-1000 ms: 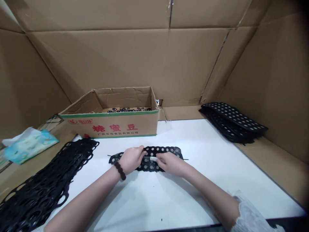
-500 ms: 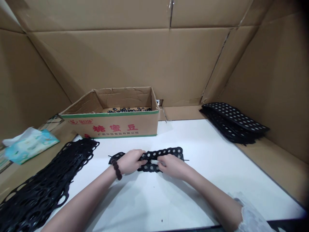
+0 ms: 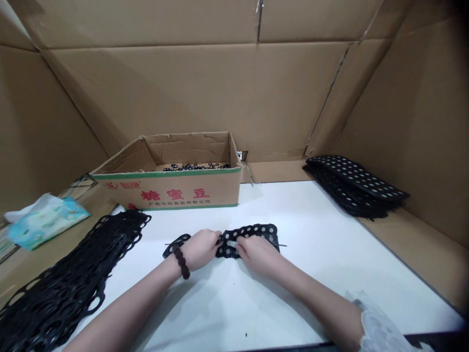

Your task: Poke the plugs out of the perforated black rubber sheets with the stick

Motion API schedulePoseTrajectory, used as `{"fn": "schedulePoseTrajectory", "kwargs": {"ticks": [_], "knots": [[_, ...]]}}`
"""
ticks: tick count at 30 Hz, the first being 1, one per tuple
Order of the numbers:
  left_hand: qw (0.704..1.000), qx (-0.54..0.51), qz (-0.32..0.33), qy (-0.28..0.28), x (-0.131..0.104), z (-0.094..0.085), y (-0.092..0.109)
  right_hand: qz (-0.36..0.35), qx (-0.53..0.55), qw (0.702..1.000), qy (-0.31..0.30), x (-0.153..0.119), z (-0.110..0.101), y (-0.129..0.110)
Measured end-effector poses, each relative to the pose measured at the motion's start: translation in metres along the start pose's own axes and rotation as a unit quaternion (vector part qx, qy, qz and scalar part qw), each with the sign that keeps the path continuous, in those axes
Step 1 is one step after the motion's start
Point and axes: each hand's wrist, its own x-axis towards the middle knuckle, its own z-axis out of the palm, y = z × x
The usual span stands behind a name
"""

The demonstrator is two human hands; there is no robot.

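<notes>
A black perforated rubber sheet [image 3: 252, 231] lies on the white table, bunched between my hands. My left hand [image 3: 202, 248], with a dark beaded bracelet at the wrist, is closed on the sheet's left part. In my right hand [image 3: 256, 252] is a small pale stick-like tool [image 3: 232, 244], pinched between thumb and fingers, its tip at the holes in the middle of the sheet. The right fingers' undersides are hidden, and the left hand covers part of the sheet.
Behind the hands stands a cardboard box [image 3: 176, 190] holding small black rings. Black ring netting [image 3: 69, 281] and a tissue pack [image 3: 47, 220] lie at left. Folded perforated sheets [image 3: 351, 188] are stacked at right. Cardboard walls [image 3: 198, 93] surround the table [image 3: 315, 220].
My left hand has shifted slightly, turning with the sheet's left part. The pale tool's tip has moved a little left and up, and the sheet's middle is bunched more narrowly.
</notes>
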Motion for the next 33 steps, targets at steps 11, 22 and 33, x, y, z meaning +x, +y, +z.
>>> {"fn": "schedulePoseTrajectory", "kwargs": {"ticks": [11, 22, 33], "knots": [[0.996, -0.090, -0.016, 0.003, 0.004, 0.000, -0.007, 0.013, 0.055, 0.998, 0.002, 0.000, 0.002, 0.003], [0.987, -0.153, -0.033, -0.024, 0.008, -0.001, -0.014, 0.006, 0.063, 0.998, -0.002, 0.001, 0.000, 0.005], [0.998, -0.057, -0.023, 0.028, -0.003, 0.000, 0.013, 0.074, 0.027, 0.997, 0.007, 0.005, 0.007, -0.017]]}}
